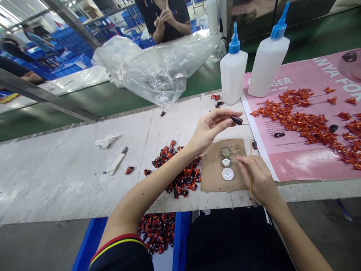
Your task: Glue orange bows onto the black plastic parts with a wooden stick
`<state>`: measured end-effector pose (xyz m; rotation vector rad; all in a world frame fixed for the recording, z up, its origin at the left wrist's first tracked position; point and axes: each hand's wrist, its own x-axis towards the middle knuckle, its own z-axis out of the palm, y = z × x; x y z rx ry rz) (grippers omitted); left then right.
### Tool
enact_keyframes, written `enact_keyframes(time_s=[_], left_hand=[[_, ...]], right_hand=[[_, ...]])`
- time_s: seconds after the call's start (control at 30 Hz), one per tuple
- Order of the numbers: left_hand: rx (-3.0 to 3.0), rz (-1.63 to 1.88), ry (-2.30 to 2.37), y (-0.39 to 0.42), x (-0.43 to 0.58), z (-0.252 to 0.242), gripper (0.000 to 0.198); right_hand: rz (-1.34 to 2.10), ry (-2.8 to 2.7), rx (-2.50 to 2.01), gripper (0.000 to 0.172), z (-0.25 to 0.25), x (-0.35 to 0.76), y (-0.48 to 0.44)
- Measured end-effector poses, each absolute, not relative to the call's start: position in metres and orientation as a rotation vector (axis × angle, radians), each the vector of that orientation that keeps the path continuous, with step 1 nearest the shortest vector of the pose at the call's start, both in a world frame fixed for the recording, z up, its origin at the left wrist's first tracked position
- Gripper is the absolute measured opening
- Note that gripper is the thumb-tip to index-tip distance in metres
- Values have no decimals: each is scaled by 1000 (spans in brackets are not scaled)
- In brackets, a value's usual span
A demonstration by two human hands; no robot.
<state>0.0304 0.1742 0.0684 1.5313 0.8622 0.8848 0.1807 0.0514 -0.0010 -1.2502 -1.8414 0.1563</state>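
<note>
Closest to us, one blue bin [180,241] brims with dark-and-orange pieces under the table edge. Up top, our right hand [258,175] curls beside one golden stick [251,192]; whether it grips that or something finer, we can't quite tell. Just beyond, one cardboard square [213,162] carries three rounds: two crimped metal caps [226,152] and one white disc [228,174], with a heap [183,182] to its left, too many to count. And here's our left hand [207,131], pinching one dark piece [237,120] in its fingertips above the table! Right of it, one pink sheet [290,165] reads "GER" and "NYA FO", the rest cut off. Farther, two unlabelled-looking white bottles [233,77], one clear bag [158,69], one co-worker [163,20].
</note>
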Motion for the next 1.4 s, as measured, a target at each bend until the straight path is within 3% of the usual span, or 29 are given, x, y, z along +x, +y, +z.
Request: enact_keyframes(time_s=[0.4, 0.77, 1.03, 1.23, 1.4], left_hand=[[2206, 646, 1431, 276, 15, 22, 31], [2304, 426, 1556, 305, 48, 14, 11], [2078, 835, 1200, 261, 38, 44, 6], [1741, 600, 782, 184, 31, 72, 19], [1686, 446, 662, 153, 30, 83, 15]], right_hand=[[185, -1841, -1234, 20, -1, 181, 53], [158, -1870, -1208, 17, 3, 181, 56], [146, -1853, -1217, 19, 3, 180, 55], [98, -1604, -1261, 42, -1, 180, 54], [15, -1586, -1281, 32, 0, 181, 55]])
